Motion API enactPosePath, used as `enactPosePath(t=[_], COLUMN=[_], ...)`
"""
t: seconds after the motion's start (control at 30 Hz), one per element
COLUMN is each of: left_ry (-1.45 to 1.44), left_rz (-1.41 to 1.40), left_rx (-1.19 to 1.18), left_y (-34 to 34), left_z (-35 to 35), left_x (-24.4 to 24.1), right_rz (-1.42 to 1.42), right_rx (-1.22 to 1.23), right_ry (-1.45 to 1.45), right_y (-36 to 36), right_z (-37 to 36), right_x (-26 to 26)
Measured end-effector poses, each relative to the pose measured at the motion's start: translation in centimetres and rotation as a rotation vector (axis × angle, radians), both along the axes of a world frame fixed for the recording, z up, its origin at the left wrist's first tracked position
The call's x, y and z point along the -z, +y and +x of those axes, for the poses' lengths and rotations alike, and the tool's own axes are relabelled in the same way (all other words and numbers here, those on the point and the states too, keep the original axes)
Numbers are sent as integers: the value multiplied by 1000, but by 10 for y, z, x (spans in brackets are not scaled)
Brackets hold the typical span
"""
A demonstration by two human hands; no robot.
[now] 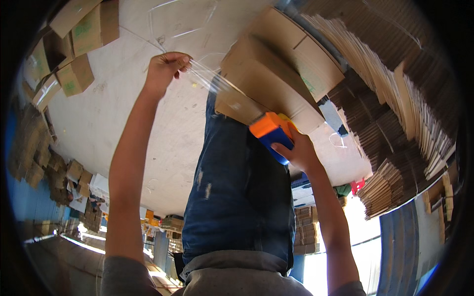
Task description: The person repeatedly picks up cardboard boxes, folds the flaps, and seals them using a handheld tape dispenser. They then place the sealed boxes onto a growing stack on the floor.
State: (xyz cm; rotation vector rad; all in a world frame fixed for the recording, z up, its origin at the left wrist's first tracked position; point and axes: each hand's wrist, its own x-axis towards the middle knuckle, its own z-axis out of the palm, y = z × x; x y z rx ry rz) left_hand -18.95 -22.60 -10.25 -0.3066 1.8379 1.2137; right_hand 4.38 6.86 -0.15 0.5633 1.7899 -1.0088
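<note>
My left hand (166, 72) pinches the end of a clear packing tape strip (207, 76) between thumb and fingers, out past the box's left edge. The strip stretches diagonally towards the tape dispenser (272, 131), which is orange and blue. My right hand (300, 150) is wrapped around the dispenser, close against the near side of a brown cardboard box (259, 70). The box sits tilted in view just beyond my legs in blue jeans (226, 177). Whether the tape touches the box cannot be told.
Behind the box leans another cardboard piece (318, 59) with green print. Stacks of flattened cardboard (400, 92) line the right. Several made-up boxes (79, 37) stand at the far left on the pale floor (111, 103). Loose clear strips lie on the floor near the top.
</note>
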Motion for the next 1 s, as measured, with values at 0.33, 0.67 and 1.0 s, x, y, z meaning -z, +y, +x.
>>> enactPosePath(t=[0.33, 0.67, 1.0], left_ry=[69, 361, 101], left_rz=[66, -525, -34], left_rx=[-64, 55, 74], left_y=[1, 62, 60], left_z=[-4, 137, 129], left_x=[35, 163, 94], right_rz=[-5, -80, -61], right_rx=[106, 190, 121], right_ry=[-52, -25, -69], right_y=[-5, -14, -14], right_z=[-2, -10, -11], right_x=[10, 4, 6])
